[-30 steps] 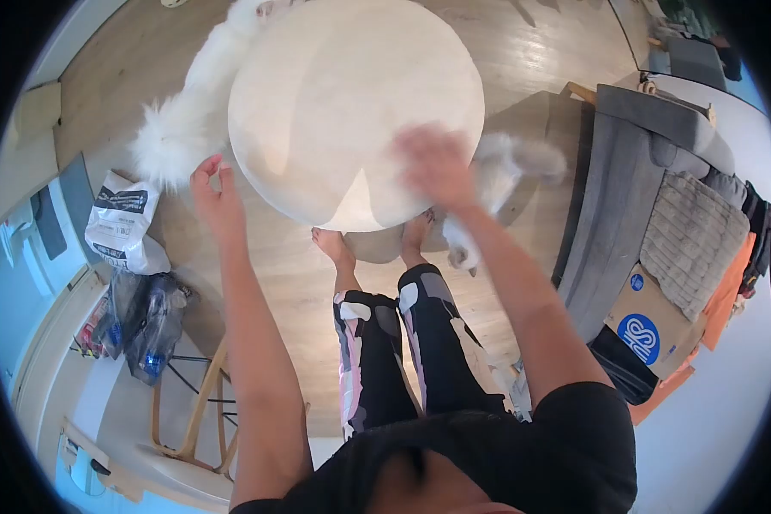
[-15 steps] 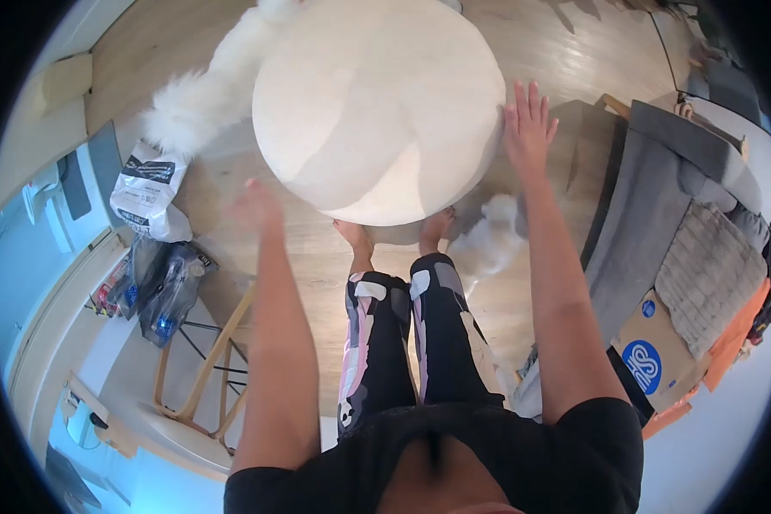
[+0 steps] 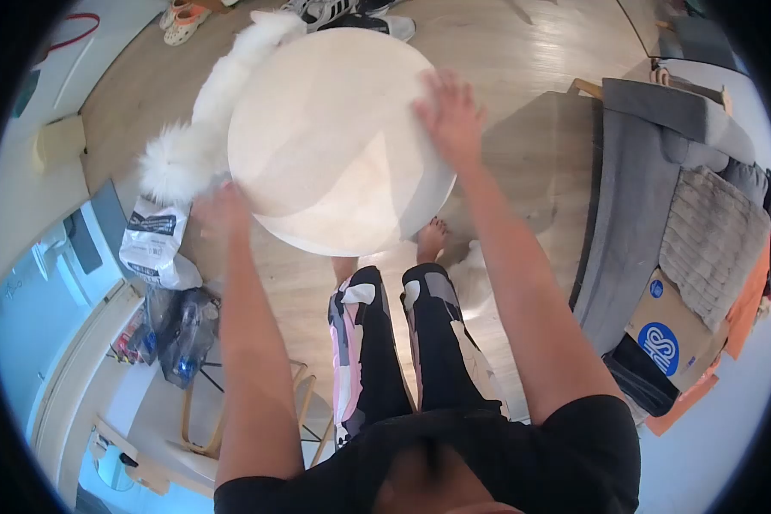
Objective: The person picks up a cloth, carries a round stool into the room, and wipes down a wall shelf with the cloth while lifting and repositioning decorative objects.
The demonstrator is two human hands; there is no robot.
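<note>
A round pale table [image 3: 325,137] stands in front of my feet. My right hand [image 3: 451,118] is at its right edge with the fingers spread and nothing held; it looks to be touching the rim. Beside the table's lower left edge is my left hand [image 3: 221,206], blurred by motion, its fingers too smeared to read. A fluffy white animal [image 3: 223,90] lies along the table's left side, its bushy tail near my left hand. Just below that tail stands a white plastic bag [image 3: 154,244] with black print.
Dark plastic bags [image 3: 184,338] and a wooden-legged chair [image 3: 199,428] are at the lower left. Shoes [image 3: 334,10] lie beyond the table, orange clogs [image 3: 184,24] at the upper left. At the right are a grey sofa [image 3: 630,188], a ribbed cushion [image 3: 713,244] and a cardboard box [image 3: 690,330].
My right hand has moved from beside the table onto its right edge. My left hand is closer to the left rim. The small animal near my right foot is mostly out of sight.
</note>
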